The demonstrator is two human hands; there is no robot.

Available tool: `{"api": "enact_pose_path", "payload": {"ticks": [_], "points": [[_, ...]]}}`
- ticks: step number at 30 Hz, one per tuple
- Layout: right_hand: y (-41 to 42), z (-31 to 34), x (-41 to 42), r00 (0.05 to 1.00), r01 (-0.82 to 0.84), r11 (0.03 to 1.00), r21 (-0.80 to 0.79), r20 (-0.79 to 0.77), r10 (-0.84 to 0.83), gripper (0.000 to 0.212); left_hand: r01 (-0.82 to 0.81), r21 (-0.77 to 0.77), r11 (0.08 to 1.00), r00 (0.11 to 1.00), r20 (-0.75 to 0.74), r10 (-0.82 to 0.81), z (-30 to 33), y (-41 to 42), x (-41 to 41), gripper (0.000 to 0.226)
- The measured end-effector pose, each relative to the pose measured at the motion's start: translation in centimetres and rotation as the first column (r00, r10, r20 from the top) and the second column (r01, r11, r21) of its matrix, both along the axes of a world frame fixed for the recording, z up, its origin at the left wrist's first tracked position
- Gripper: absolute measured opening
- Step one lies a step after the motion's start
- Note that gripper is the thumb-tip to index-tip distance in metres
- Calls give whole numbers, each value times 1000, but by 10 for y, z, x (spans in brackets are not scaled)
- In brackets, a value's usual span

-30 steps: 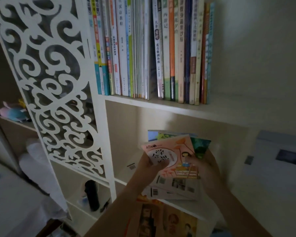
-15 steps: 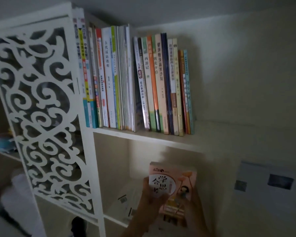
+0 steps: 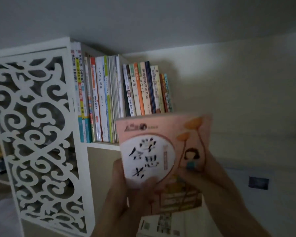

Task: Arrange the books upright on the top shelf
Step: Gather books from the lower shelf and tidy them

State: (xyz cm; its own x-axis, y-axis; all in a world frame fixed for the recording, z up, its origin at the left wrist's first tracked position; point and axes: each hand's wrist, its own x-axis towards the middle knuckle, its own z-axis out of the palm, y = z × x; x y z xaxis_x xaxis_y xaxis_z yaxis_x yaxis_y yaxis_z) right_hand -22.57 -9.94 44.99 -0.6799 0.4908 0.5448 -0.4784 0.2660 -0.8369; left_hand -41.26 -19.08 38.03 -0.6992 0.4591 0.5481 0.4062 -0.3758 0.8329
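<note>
Head view: looks up at a white bookcase in dim light, both hands raised in front of it.
Pink book (image 3: 162,151): held cover-facing, upright with a slight tilt, in front of and below the top shelf; a white disc with dark brush characters fills its left half, orange flowers and a small drawn figure its right.
Left hand (image 3: 125,190): grasps the pink book at its lower left edge, thumb lying over the cover, fingers hidden behind.
Right hand (image 3: 210,175): grasps the same book at its right edge, fingers curled round the side; motion blur hides the detail.
Other books under it: the lower edge of at least one more pale book (image 3: 162,223) shows just below the pink one; who holds it cannot be told.
Top shelf (image 3: 102,144): white board carrying a row of standing books.
Row of books (image 3: 120,100): spines out and upright, taller volumes at the left against the side panel, shorter ones toward the right; the row ends near the middle, with bare shelf further right.
Side panel (image 3: 34,134): white scroll fretwork at the left of the bookcase.
Wall (image 3: 237,91): plain and pale, behind and to the right.
Pale box (image 3: 258,183): far right, low, with a dark rectangle on its face.
</note>
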Motion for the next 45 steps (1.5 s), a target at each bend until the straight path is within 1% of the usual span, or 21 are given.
{"api": "enact_pose_path", "payload": {"ticks": [2, 4, 6, 8, 9, 12, 15, 16, 18, 20, 22, 24, 26, 28, 30, 32, 33, 35, 36, 40, 45], "points": [[20, 38, 7, 998, 25, 999, -43, -48, -27, 41, -8, 40, 999, 981, -195, 15, 41, -2, 33, 41], [47, 81, 6, 997, 49, 998, -45, -57, -52, 40, -39, 2, 999, 920, -391, 36, 83, 1, 67, 33], [80, 109, -4, 997, 68, 995, -72, -30, -70, 41, -238, -87, 967, 816, -558, 150, 106, 21, 74, 43], [116, 126, -24, 999, 49, 992, -119, -7, -50, 44, -506, -97, 857, 632, -717, 292, 125, 52, 68, 46], [133, 130, -37, 999, 32, 990, -139, -9, -33, 45, -591, -101, 801, 587, -734, 341, 130, 65, 66, 45], [176, 131, -72, 1000, -16, 984, -180, -5, 15, 51, -671, -104, 734, 526, -765, 372, 126, 103, 48, 42], [199, 119, -99, 999, -38, 971, -235, 16, 43, 56, -666, 28, 746, 441, -792, 423, 105, 121, 34, 47], [201, 113, -106, 996, -76, 960, -270, 25, 86, 63, -608, -9, 794, 506, -775, 378, 99, 122, 34, 53], [200, 101, -119, 991, -125, 943, -307, -1, 131, 59, -610, 2, 793, 480, -795, 370, 92, 123, 34, 59], [197, 93, -131, 998, -59, 951, -304, 19, 67, 45, -655, -7, 756, 468, -789, 398, 92, 122, 36, 65], [191, 85, -139, 997, 36, 983, -179, 73, -23, 41, -716, 41, 697, 415, -777, 473, 95, 121, 37, 75], [187, 80, -142, 966, 227, 971, 80, 108, -235, 36, -760, 31, 650, 393, -773, 497, 100, 117, 39, 86], [184, 78, -138, 861, 465, 834, 299, 68, -504, 64, -805, 10, 593, 361, -784, 505, 100, 116, 40, 94], [177, 80, -130, 753, 614, 702, 362, 0, -658, 87, -837, 8, 547, 328, -793, 514, 99, 117, 38, 102], [161, 81, -115, 769, 570, 726, 384, 60, -636, 60, -857, -11, 515, 308, -813, 494, 101, 118, 38, 110], [149, 74, -101, 846, 407, 853, 326, 218, -487, 28, -869, -16, 495, 289, -828, 481, 101, 120, 38, 113], [144, 70, -93, 897, 294, 923, 247, 262, -356, 25, -877, -11, 481, 272, -836, 477, 101, 120, 39, 113], [142, 60, -81, 953, 75, 983, 170, 278, -121, 34, -880, -9, 474, 259, -847, 465, 99, 120, 41, 109], [143, 58, -77, 958, 22, 975, 221, 276, -84, 39, -869, -11, 494, 270, -848, 455, 97, 119, 41, 106], [153, 50, -76, 922, 107, 830, 548, 259, -289, 67, -689, 37, 724, 398, -816, 420, 63, 115, 41, 83], [158, 46, -78, 933, 84, 829, 553, 247, -260, 70, -629, 73, 774, 413, -813, 412, 21, 95, 45, 54]]}}
